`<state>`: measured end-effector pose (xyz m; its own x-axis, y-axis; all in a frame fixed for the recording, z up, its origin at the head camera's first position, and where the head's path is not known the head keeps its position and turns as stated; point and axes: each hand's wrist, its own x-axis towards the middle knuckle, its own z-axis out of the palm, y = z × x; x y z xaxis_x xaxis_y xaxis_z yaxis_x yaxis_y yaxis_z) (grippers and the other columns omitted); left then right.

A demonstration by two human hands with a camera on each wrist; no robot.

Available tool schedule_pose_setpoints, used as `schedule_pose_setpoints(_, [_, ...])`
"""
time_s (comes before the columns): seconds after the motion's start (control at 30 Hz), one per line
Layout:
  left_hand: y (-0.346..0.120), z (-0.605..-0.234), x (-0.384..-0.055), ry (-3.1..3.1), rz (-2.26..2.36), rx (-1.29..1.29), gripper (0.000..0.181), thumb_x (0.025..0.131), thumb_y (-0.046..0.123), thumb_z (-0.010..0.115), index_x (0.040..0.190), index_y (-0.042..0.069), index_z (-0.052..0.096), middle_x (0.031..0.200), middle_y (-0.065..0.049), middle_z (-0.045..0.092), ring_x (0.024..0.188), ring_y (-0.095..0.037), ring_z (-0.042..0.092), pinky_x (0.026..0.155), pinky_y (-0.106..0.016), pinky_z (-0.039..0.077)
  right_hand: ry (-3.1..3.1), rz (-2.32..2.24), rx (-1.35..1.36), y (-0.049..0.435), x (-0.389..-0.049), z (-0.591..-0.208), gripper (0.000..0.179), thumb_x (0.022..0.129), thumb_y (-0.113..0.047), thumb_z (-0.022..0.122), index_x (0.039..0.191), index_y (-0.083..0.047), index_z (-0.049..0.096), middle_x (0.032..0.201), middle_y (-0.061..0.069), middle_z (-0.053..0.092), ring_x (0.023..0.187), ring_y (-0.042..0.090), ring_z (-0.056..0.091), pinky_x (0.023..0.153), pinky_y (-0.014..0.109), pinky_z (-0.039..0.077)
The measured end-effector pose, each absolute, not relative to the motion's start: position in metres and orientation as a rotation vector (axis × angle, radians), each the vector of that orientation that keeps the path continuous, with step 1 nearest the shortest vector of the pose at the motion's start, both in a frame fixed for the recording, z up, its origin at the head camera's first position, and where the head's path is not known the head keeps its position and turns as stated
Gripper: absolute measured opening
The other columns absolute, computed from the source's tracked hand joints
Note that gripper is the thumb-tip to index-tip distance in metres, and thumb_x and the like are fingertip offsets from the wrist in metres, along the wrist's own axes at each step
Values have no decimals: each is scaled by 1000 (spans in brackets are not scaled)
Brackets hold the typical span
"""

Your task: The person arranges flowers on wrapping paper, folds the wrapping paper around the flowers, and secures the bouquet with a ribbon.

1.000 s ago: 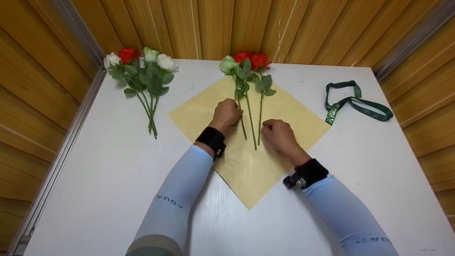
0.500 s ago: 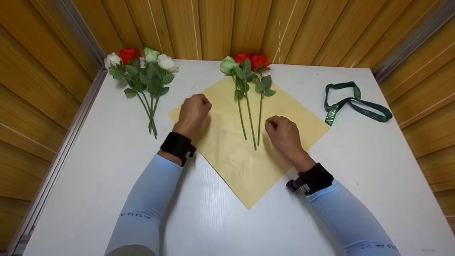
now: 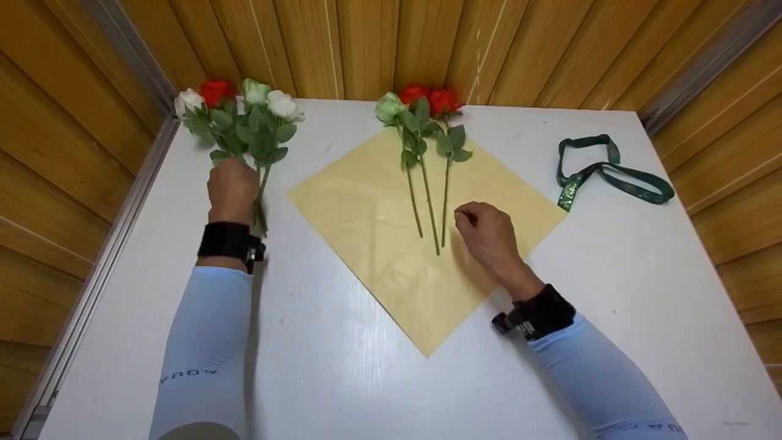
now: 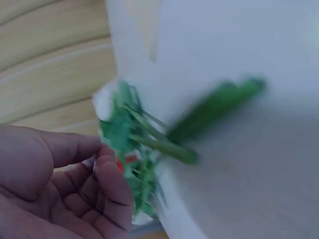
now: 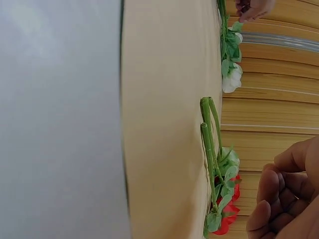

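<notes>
My left hand (image 3: 232, 186) is over the stems of a bunch of roses (image 3: 259, 131), white, red and pale green, at the table's left. In the left wrist view its thumb and fingertips (image 4: 112, 172) come close together, with no stem visibly between them; the green stems (image 4: 169, 147) show beyond, blurred. Three more roses, a pale green rose (image 3: 390, 109) and two red ones (image 3: 444, 101), lie on a tan sheet of wrapping paper (image 3: 348, 201). Just right of their stems, my right hand (image 3: 489, 235) hovers with loosely curled fingers and holds nothing.
A dark green ribbon (image 3: 635, 192) lies looped at the right, its end by the paper's right corner. The white table (image 3: 342, 391) meets wood-patterned walls (image 3: 366, 49) at the back and sides.
My left hand has let go of the pale green rose's stem and moved left across to the other bunch. My right hand has drawn slightly away from the nearest red rose's stem.
</notes>
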<state>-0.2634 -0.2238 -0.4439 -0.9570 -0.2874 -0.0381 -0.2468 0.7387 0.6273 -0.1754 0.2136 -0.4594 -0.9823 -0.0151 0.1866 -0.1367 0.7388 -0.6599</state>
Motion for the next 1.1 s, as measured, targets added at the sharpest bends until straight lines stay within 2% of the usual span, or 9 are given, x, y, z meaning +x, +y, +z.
schedule_pose_setpoints(0.13, [-243, -459, -265, -2944, -1031, 603, 24, 97, 4, 45, 75, 5, 55, 77, -13, 56, 70, -25, 52, 54, -35, 43, -2777, 1100, 112, 215, -175, -461, 24, 102, -18, 61, 104, -2, 80, 93, 11, 75, 84, 26, 68, 78, 40, 52])
schedule_pose_setpoints(0.23, [-251, -463, -266, -3002, -1096, 669, 19, 95, 7, 48, 80, 3, 59, 77, -10, 56, 70, -24, 54, 53, -33, 45, -2779, 1132, 109, 215, -174, -462, 24, 102, -16, 61, 104, -2, 80, 93, 10, 75, 83, 25, 68, 77, 39, 52])
schedule_pose_setpoints(0.37, [-254, -462, -267, -3034, -1131, 708, 20, 95, 15, 53, 86, 1, 64, 77, -9, 58, 72, -26, 57, 55, -33, 47, -2783, 1153, 115, 215, -173, -464, 24, 103, -16, 61, 105, -2, 80, 93, 10, 75, 82, 25, 67, 77, 38, 51])
schedule_pose_setpoints(0.6, [-253, -456, -267, -3041, -1125, 698, 22, 94, 16, 56, 92, -3, 66, 85, -12, 59, 76, -28, 57, 56, -33, 47, -2787, 1163, 105, 215, -172, -467, 24, 102, -17, 62, 104, -2, 80, 92, 10, 75, 82, 25, 67, 77, 38, 51])
schedule_pose_setpoints(0.9, [-260, -458, -262, -2899, -1289, 678, 29, 99, 21, 58, 90, -2, 73, 62, 4, 63, 64, -16, 60, 59, -30, 48, -2771, 1162, 85, 216, -173, -469, 22, 101, -16, 63, 102, -3, 80, 90, 9, 75, 80, 23, 67, 75, 36, 51])
schedule_pose_setpoints(1.1, [-259, -446, -259, -2849, -1328, 637, 28, 98, 16, 58, 95, -4, 77, 60, 9, 67, 62, -11, 64, 64, -28, 49, -2773, 1185, 67, 215, -173, -467, 22, 101, -17, 63, 102, -3, 80, 89, 9, 75, 80, 23, 66, 75, 36, 51])
